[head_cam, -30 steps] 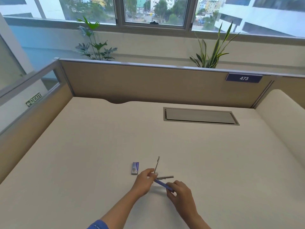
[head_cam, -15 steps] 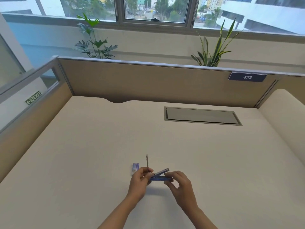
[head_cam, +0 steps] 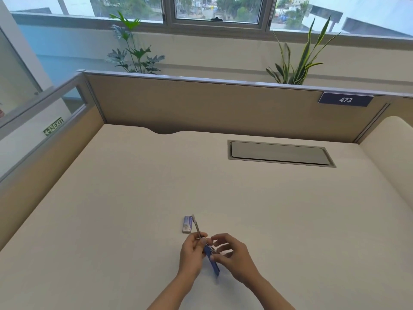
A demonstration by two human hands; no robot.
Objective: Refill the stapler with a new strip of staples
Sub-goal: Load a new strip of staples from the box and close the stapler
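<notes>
A small blue stapler is held above the desk, its blue body slanting down toward me. Its thin metal arm is swung open and points up and away. My left hand grips the stapler at the hinge end. My right hand touches the blue body from the right, thumb and fingertips pinching its edge. A small blue staple box lies flat on the desk just beyond my left hand. No loose staple strip is visible.
The beige desk is enclosed by tan partition panels at the back and left. A grey cable hatch is set into the desk at back right. A padded cream edge rises at right. Plants stand behind the partition.
The stapler has turned from lying roughly level across my hands to slanting down toward me. The open metal arm tilted left, over the staple box. My right fingers shifted on the blue body.
</notes>
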